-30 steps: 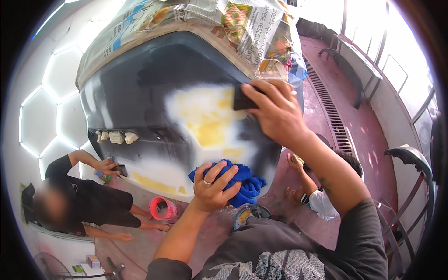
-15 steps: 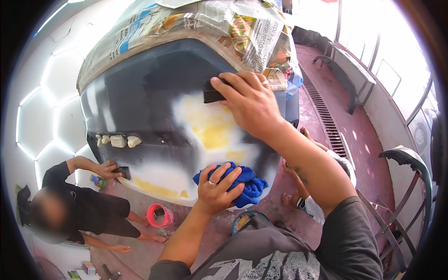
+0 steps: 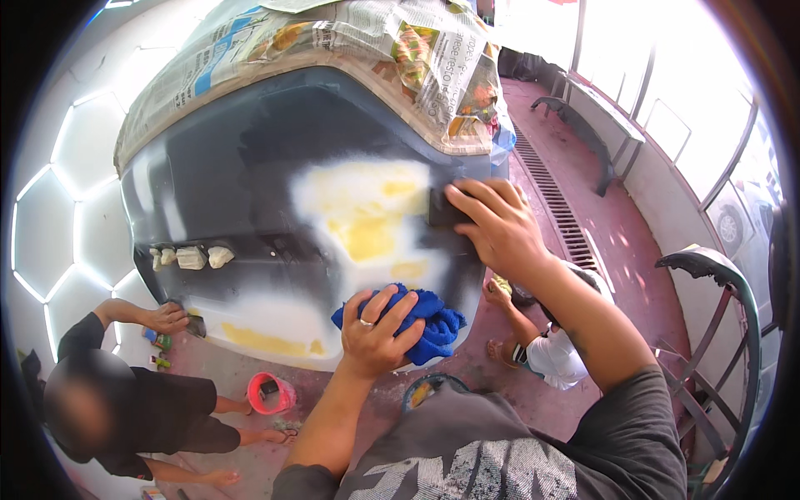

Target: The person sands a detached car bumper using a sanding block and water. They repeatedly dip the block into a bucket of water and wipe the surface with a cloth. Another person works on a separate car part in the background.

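Note:
My right hand (image 3: pixel 502 218) grips a black block (image 3: pixel 438 208) against the dark car panel (image 3: pixel 225 150), at the right edge of a white-and-yellow patch (image 3: pixel 362 225). My left hand (image 3: pixel 375 333), wearing a ring, is closed on a bunched blue cloth (image 3: pixel 437 329) pressed on the panel's pale lower part. Newspaper (image 3: pixel 333 42) and tape mask the panel's top. Several small off-white lumps (image 3: pixel 190 258) stick to the panel at left.
A co-worker (image 3: pixel 158 400) at left holds a small dark block on the lower panel; another crouches at right (image 3: pixel 554 358). A pink bucket (image 3: pixel 283 396) stands below. A floor drain (image 3: pixel 550 192) runs along the right, beside a loose bumper on a stand (image 3: pixel 725 283).
My right hand moved left along the panel, then back right and down to the patch's right edge. My left hand stays on the cloth. The whole view shifted slightly.

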Demonstrator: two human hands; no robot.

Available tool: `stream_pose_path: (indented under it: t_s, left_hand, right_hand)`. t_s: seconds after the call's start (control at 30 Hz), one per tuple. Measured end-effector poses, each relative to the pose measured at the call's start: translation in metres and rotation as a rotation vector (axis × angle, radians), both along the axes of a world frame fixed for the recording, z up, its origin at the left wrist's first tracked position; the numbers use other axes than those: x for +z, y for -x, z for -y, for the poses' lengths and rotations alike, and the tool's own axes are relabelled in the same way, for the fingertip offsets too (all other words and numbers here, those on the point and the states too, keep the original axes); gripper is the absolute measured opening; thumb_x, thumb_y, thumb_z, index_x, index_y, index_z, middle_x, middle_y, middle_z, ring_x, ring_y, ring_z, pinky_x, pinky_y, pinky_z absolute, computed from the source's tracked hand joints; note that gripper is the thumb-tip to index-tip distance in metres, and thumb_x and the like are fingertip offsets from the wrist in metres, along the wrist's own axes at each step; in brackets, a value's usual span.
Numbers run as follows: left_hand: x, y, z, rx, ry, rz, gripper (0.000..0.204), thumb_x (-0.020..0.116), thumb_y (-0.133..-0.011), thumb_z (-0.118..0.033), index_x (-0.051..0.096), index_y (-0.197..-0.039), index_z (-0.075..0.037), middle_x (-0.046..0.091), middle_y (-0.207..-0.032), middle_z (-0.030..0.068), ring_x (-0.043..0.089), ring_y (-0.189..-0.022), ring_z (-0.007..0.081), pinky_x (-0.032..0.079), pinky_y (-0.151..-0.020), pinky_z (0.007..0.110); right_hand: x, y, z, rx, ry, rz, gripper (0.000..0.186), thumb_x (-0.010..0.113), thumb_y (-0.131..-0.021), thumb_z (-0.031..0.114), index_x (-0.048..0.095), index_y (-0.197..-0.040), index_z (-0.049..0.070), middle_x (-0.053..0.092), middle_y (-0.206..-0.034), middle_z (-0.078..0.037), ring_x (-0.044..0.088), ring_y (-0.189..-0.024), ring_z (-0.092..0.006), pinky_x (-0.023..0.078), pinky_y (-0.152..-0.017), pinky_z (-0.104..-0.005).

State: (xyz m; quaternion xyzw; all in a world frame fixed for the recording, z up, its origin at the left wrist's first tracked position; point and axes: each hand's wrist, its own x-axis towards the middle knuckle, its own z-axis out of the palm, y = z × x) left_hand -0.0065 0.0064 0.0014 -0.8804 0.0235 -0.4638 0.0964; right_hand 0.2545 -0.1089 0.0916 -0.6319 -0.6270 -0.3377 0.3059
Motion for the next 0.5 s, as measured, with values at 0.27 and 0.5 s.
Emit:
stream_pose_path:
  t_s: [0.27,0.5]
  left_hand:
    - [0.009,-0.012,0.008,-0.026,-0.019,0.007,0.02,0.081,-0.084,-0.045,0.077,-0.084,-0.026,0.079,-0.125,0.0002,0.068,-0.124,0.0276,0.046,-0.109,0.05]
    - [0.003,-0.005,0.011,-0.011,0.047,-0.025,0.018,0.081,-0.083,-0.043,0.079,-0.086,-0.025,0.079,-0.126,0.0016,0.068,-0.124,0.0287,0.045,-0.11,0.051]
  right_hand:
    - [0.032,0.007,-0.029,0.017,-0.119,0.016,0.059,0.086,-0.085,0.022,0.071,-0.142,0.015,0.071,-0.139,-0.004,0.064,-0.127,-0.0285,0.05,-0.108,-0.0469]
    - [-0.007,0.002,0.027,0.01,0.083,-0.053,0.059,0.086,-0.086,0.022,0.072,-0.143,0.015,0.07,-0.14,-0.004,0.064,-0.123,-0.0281,0.05,-0.108,-0.0456]
